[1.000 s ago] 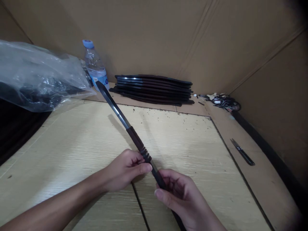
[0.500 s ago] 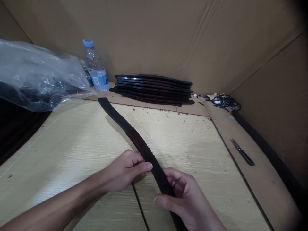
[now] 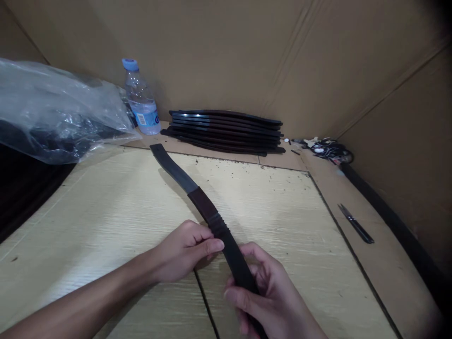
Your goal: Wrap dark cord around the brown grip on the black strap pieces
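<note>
A long, dark, slightly curved strip (image 3: 176,172) runs from the middle of the table toward me, its far end just raised above the surface. It has a row of small ridges along its right edge near the middle. My left hand (image 3: 192,249) pinches the strip beside these ridges, thumb on top. Closer to me, my right hand (image 3: 268,292) is wrapped round the near part, thumb across its upper face. The strip's near end is hidden by that hand and the frame's edge.
Similar dark strips lie in a stack (image 3: 226,132) at the back, beside a water bottle (image 3: 143,103). Clear plastic sheeting (image 3: 63,108) covers dark material on the left. A small pointed cutter (image 3: 356,223) lies on the right, near scraps (image 3: 328,149). Cardboard walls (image 3: 219,52) enclose the table (image 3: 106,207).
The strip has turned slightly, its far end shifting right and its upper face now showing more. My right hand has closed further round it. My left hand stays almost where it was.
</note>
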The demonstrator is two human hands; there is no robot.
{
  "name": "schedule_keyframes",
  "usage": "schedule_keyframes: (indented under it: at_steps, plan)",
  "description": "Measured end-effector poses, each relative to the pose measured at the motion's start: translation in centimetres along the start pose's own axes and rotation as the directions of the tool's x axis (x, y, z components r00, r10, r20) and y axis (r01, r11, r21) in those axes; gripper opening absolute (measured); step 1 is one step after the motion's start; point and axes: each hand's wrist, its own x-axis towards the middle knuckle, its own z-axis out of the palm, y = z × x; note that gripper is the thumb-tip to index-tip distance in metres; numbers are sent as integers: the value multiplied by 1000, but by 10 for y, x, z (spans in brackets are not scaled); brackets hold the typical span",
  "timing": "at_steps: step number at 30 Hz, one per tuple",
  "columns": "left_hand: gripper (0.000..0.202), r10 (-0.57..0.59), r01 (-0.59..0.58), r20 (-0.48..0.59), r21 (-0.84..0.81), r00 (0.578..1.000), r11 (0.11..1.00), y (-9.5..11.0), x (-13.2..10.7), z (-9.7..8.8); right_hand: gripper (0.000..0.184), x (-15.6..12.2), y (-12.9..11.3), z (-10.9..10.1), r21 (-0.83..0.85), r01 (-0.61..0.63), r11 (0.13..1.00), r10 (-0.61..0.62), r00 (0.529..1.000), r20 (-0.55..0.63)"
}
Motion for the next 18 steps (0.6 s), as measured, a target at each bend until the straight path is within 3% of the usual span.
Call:
schedule_keyframes:
  at_steps: [4,11,18]
  plan:
    - [47,1,-1,-24,19,1000,1000,2,0,0,40,1,-1,-1,17,52,999,-52,999,-2]
    - [46,3,0,-76,34,997,999,2,2,-1,36,4,-5,-2,197,61,978,-56,998,-29]
    - [43,10,-9,-40,6,999,1000,-2,2,-3,38,3,-6,-2,128,108,986,-104,994,-45]
